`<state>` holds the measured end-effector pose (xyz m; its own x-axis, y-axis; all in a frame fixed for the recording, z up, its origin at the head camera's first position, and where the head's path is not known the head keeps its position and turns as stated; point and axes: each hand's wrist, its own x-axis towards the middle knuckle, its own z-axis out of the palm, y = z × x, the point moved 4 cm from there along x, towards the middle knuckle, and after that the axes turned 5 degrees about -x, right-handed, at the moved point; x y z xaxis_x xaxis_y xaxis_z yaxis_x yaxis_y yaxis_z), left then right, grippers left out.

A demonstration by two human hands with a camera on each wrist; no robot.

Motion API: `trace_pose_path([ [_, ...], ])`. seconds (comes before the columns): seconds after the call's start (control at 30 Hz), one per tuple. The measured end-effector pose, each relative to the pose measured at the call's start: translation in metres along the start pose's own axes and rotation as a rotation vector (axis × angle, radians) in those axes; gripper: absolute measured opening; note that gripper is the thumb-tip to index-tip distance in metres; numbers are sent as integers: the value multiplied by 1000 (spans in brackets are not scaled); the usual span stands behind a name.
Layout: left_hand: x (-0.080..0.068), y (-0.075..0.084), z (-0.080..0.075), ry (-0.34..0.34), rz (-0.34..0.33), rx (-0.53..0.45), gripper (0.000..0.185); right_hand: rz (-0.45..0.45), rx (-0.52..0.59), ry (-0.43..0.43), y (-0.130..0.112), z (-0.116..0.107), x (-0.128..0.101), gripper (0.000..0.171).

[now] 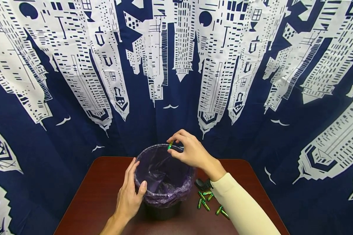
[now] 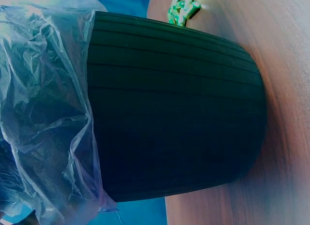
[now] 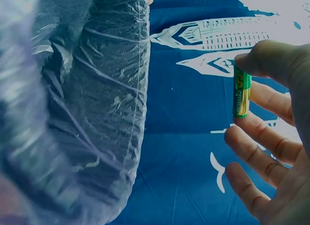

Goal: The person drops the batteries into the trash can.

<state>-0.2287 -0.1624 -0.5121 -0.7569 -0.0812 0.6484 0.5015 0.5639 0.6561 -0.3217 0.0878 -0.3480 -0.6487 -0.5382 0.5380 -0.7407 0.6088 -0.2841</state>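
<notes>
From the head camera I see the right hand [image 1: 191, 153] pinch a green battery [image 1: 169, 146] near the bin's [image 1: 163, 212] far rim; the left hand [image 1: 128, 197] rests along its left rim, fingers extended. Loose batteries [image 1: 205, 205] lie right, by what may be a black case [image 1: 203, 185]. The left wrist shows crumpled liner [image 2: 46, 113]; the right, thumb [image 3: 256, 59] and fingertip [image 3: 249, 127] gripping the battery.

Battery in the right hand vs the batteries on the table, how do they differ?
Held battery is pinched by the right hand, off the table; loose batteries lie on it. Held battery is single; loose batteries are scattered beside the bin. Shared: green-and-yellow cylinders.
</notes>
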Motion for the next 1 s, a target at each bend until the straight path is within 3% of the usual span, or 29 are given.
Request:
trace_pose_path([
  [0.3,2,0,0,-5,9,21,78,-2,-22,-112,-6,14,17,29],
  [0.8,-3,-2,4,-15,5,23,77,29,-51,-180,-6,30,16,32],
  [1.0,-2,-2,3,-1,20,31,78,34,-35,-154,0,31,13,29],
])
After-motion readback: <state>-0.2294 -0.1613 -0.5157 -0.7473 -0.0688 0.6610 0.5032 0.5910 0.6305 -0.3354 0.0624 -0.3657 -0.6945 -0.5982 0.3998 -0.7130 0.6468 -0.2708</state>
